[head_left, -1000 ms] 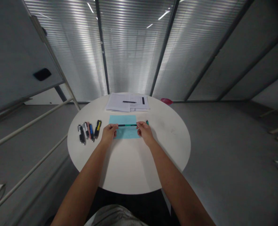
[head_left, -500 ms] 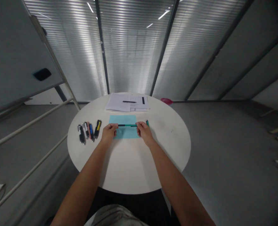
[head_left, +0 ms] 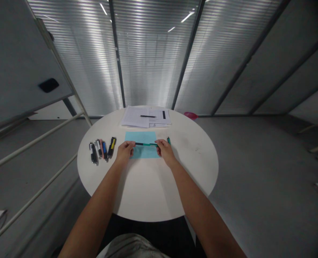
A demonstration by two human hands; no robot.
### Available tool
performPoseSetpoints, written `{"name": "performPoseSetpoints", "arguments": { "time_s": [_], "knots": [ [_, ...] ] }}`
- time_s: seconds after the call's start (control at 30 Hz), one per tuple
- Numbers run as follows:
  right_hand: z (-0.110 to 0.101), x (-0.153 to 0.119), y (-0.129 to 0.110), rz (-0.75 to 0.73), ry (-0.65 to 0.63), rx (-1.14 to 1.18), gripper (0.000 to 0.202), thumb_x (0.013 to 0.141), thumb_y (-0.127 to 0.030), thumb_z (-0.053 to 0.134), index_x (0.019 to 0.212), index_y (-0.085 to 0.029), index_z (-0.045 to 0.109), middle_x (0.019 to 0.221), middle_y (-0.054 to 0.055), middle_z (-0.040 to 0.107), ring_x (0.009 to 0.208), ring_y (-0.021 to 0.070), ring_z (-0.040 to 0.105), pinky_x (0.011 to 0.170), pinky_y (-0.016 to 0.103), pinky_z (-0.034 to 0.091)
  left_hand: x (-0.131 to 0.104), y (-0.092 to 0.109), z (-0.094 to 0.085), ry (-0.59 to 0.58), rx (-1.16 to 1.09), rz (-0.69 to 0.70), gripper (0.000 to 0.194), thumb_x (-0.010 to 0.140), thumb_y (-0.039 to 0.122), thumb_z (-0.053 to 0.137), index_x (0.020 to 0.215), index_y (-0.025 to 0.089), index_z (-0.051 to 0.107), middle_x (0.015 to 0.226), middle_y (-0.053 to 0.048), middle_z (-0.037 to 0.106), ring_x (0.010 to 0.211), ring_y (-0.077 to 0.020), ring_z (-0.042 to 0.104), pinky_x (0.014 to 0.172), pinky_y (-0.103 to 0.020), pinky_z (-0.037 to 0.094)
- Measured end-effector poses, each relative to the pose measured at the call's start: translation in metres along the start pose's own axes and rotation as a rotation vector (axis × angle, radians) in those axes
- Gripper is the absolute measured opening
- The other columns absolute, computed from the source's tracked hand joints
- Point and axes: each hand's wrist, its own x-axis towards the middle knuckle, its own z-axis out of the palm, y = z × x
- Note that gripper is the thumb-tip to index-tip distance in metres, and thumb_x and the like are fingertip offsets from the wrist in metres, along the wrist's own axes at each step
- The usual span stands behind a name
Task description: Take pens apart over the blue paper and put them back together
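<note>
Between my two hands a green and black pen (head_left: 145,144) is held level above a light blue sheet of paper (head_left: 140,136). My left hand (head_left: 126,149) is closed on its dark end, at the left side of the sheet. My right hand (head_left: 164,149) pinches the green end, near the sheet's right edge; the fingers hide the very tip. A second green pen (head_left: 169,140) lies on the table just beyond my right hand.
The round white table (head_left: 199,157) carries a row of several pens (head_left: 102,149) at the left. A stack of papers (head_left: 136,116) with a dark pen (head_left: 148,116) on it lies at the back. A whiteboard frame (head_left: 64,73) stands left; a pink object (head_left: 191,115) sits behind the table.
The pen has turned slightly between my hands, so a dark clip-like part near its right end now shows along it. Both hands stay in nearly the same place.
</note>
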Motion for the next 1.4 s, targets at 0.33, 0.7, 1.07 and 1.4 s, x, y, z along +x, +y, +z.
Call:
{"name": "performPoseSetpoints", "arguments": {
  "time_s": [0.33, 0.7, 1.07, 1.4],
  "knots": [
    [0.0002, 0.0022, 0.0033, -0.038, 0.03, 0.011, 0.036, 0.07, -0.052, 0.064, 0.087, -0.021, 0.056, 0.075, -0.004, 0.06, 0.04, 0.0037, 0.046, 0.033, 0.017, 0.029, -0.0019, 0.0027, 0.0012, 0.022, -0.027, -0.02, 0.03, 0.066, 0.039, 0.075, 0.071, 0.015, 0.058, 0.061, 0.001, 0.051, 0.044, -0.0051, 0.04, 0.037, -0.017, 0.025],
    [-0.0001, 0.003, 0.0031, -0.029, -0.008, 0.04, 0.037, 0.068, -0.049, 0.065, 0.09, -0.021, 0.055, 0.063, -0.006, 0.056, 0.038, 0.0053, 0.044, 0.033, 0.017, 0.03, -0.0009, 0.0019, 0.0008, 0.014, -0.022, -0.022, 0.031, 0.066, 0.039, 0.076, 0.072, 0.015, 0.058, 0.066, 0.0, 0.053, 0.045, -0.0052, 0.041, 0.037, -0.018, 0.027],
    [0.0002, -0.0003, -0.0005, -0.021, -0.015, 0.014, 0.032, 0.073, -0.051, 0.06, 0.082, -0.021, 0.054, 0.05, -0.008, 0.047, 0.037, 0.0064, 0.041, 0.034, 0.018, 0.028, -0.0012, 0.0018, -0.0007, -0.006, -0.041, -0.026, 0.03, 0.066, 0.038, 0.076, 0.075, 0.015, 0.06, 0.069, -0.001, 0.056, 0.046, -0.0053, 0.042, 0.037, -0.017, 0.026],
    [0.0002, -0.0012, -0.0026, 0.005, 0.004, 0.06, 0.036, 0.071, -0.05, 0.061, 0.09, -0.021, 0.056, 0.063, -0.006, 0.056, 0.038, 0.0056, 0.045, 0.033, 0.018, 0.029, -0.0018, 0.0025, -0.0001, -0.012, -0.054, -0.036, 0.032, 0.063, 0.039, 0.078, 0.075, 0.015, 0.06, 0.069, 0.0, 0.056, 0.046, -0.0047, 0.043, 0.037, -0.017, 0.026]
  ]
}}
